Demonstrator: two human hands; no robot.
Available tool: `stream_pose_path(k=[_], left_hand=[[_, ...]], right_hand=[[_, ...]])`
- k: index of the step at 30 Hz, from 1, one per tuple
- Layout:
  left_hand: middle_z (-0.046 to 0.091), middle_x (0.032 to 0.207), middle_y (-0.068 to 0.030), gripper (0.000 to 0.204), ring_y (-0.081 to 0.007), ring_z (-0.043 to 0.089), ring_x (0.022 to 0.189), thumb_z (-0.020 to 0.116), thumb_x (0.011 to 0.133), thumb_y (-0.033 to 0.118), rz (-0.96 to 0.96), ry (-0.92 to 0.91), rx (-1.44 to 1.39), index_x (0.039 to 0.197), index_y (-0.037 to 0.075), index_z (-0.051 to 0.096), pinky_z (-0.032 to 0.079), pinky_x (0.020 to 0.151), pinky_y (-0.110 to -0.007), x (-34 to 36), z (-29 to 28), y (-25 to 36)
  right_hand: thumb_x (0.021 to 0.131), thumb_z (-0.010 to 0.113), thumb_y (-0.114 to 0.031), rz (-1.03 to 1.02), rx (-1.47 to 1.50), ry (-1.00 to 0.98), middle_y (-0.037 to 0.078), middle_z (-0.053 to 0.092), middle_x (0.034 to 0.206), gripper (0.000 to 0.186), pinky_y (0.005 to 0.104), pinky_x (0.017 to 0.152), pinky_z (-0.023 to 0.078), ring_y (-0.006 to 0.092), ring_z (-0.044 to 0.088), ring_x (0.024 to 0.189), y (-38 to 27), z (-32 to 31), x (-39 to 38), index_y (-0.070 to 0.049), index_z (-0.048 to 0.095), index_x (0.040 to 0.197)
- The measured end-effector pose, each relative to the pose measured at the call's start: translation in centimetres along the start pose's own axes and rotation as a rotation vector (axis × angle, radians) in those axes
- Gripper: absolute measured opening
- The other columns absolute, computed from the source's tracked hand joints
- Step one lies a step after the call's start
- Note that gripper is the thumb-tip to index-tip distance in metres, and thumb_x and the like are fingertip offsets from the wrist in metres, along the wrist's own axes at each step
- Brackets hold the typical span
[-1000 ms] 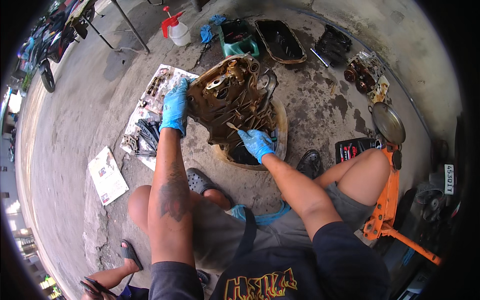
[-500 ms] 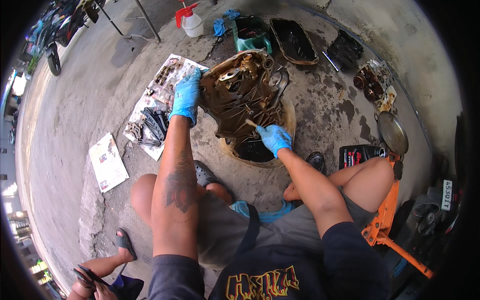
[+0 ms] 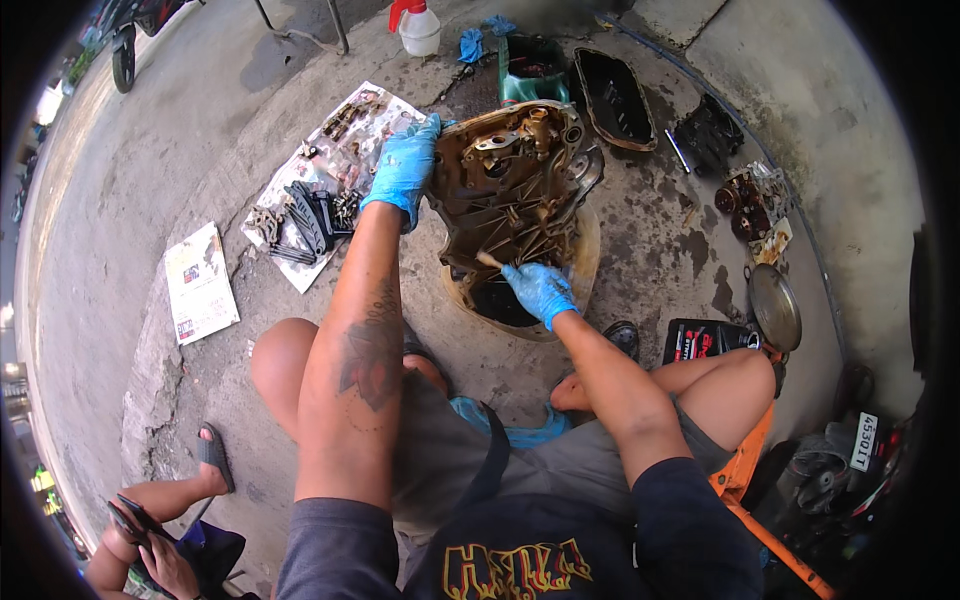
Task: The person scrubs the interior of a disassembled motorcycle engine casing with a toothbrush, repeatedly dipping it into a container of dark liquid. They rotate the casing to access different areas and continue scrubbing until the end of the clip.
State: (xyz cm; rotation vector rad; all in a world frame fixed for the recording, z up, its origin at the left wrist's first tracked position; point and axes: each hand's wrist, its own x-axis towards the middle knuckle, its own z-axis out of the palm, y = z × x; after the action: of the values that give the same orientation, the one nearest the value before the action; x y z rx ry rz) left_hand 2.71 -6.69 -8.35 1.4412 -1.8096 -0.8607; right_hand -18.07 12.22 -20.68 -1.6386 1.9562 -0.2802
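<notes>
An oily brown engine cover (image 3: 500, 205), ribbed inside, stands tilted over a round pale basin (image 3: 590, 265) with dark liquid in it. My left hand (image 3: 403, 168), in a blue glove, is closed around the cover's upper left edge. Lower down, my gloved right hand (image 3: 540, 291) grips a small brush with a light tan end (image 3: 488, 259), held against or just above the cover's lower ribs. Most of the brush is hidden by my fingers. A yellowish fitting (image 3: 541, 122) sits near the top of the cover.
Left of the cover, metal parts (image 3: 308, 222) lie on a paper sheet (image 3: 290, 190). Behind stand a green container (image 3: 518, 88), a black oil pan (image 3: 612, 98) and a spray bottle (image 3: 419, 32). An orange jack (image 3: 748, 450) is at right. A person's hand (image 3: 172, 565) with a phone shows lower left.
My right hand has moved the brush left and slightly down across the cover's ribs. My left hand keeps its hold. The whole view has shifted somewhat.
</notes>
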Motion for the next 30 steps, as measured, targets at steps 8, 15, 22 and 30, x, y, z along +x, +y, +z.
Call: stream_pose_path(k=[8, 15, 22, 30], left_hand=[[0.061, 0.122, -0.0257, 0.053, -0.0383, 0.057, 0.115, 0.044, 0.099, 0.043, -0.139, -0.017, -0.154, 0.118, -0.002, 0.063, 0.041, 0.100, -0.041, -0.4, -0.3, 1.6], [0.067, 0.101, -0.0245, 0.050, -0.0380, 0.064, 0.095, 0.040, 0.100, 0.041, -0.178, -0.094, -0.190, 0.102, -0.002, 0.067, 0.048, 0.088, -0.044, -0.3, -0.7, 2.7], [0.064, 0.106, -0.0227, 0.037, -0.0375, 0.062, 0.096, 0.037, 0.100, 0.026, -0.102, -0.096, -0.008, 0.107, 0.001, 0.063, 0.048, 0.087, -0.045, -1.0, -1.0, 2.9], [0.064, 0.105, -0.0203, 0.039, -0.0362, 0.061, 0.096, 0.037, 0.100, 0.030, -0.125, -0.111, -0.068, 0.107, 0.002, 0.064, 0.047, 0.088, -0.044, -0.6, -0.7, 3.0]], right_hand=[[0.092, 0.053, -0.037, 0.057, -0.357, -0.415, 0.024, 0.068, 0.103, 0.040, 0.0448, 0.081, 0.052, 0.0404, 0.065, 0.097, 1.7, -1.3, 1.2, -0.002, 0.072, 0.098], [0.087, 0.053, -0.017, 0.048, -0.510, -0.493, 0.021, 0.067, 0.112, 0.030, 0.0433, 0.088, 0.053, 0.0361, 0.066, 0.105, 4.2, 5.2, -0.4, -0.003, 0.072, 0.105], [0.090, 0.055, -0.035, -0.226, 0.049, -0.234, 0.020, 0.067, 0.092, 0.033, 0.0477, 0.077, 0.050, 0.0405, 0.064, 0.087, 2.5, 3.0, 0.7, -0.006, 0.070, 0.089], [0.095, 0.059, -0.038, -0.077, 0.142, 0.147, 0.015, 0.068, 0.081, 0.037, 0.0366, 0.072, 0.049, 0.0270, 0.062, 0.072, 2.4, 0.7, 2.9, -0.003, 0.069, 0.091]])
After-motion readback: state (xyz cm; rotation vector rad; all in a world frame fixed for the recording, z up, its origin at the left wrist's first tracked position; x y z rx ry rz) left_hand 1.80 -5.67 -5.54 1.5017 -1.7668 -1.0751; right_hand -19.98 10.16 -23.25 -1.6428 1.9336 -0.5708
